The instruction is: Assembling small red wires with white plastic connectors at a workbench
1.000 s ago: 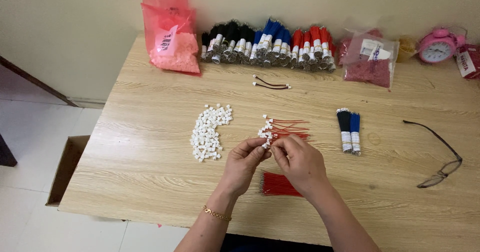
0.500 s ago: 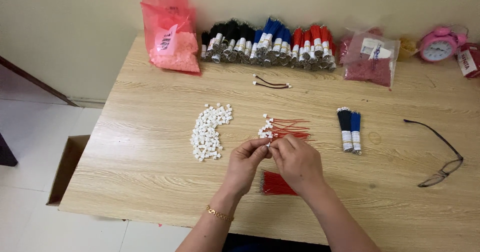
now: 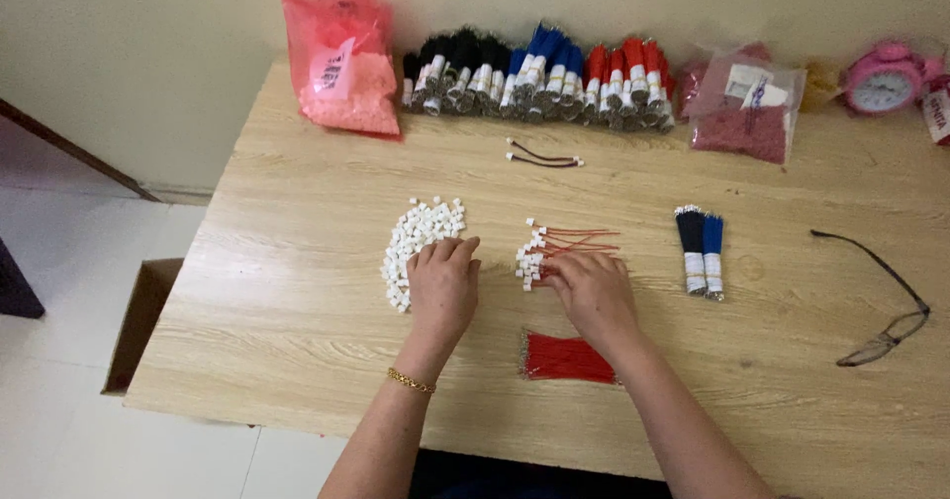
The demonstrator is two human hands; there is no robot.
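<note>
Both of my hands rest on the wooden table [image 3: 297, 222], one at each small-parts pile.

My left hand [image 3: 442, 283] lies palm down, fingers loosely extended and gripping nothing, fingertips touching the near edge of the pile of white connector housings [image 3: 416, 240]. My right hand [image 3: 594, 291] is loosely curled, fingertips at the white ends of the finished red leads [image 3: 556, 249]; I cannot tell whether it pinches one. A bundle of bare red wires [image 3: 564, 358] lies just beside my right wrist. Black and blue wire bundles [image 3: 699, 250] lie further right, with eyeglasses [image 3: 884, 296] well apart.
</note>
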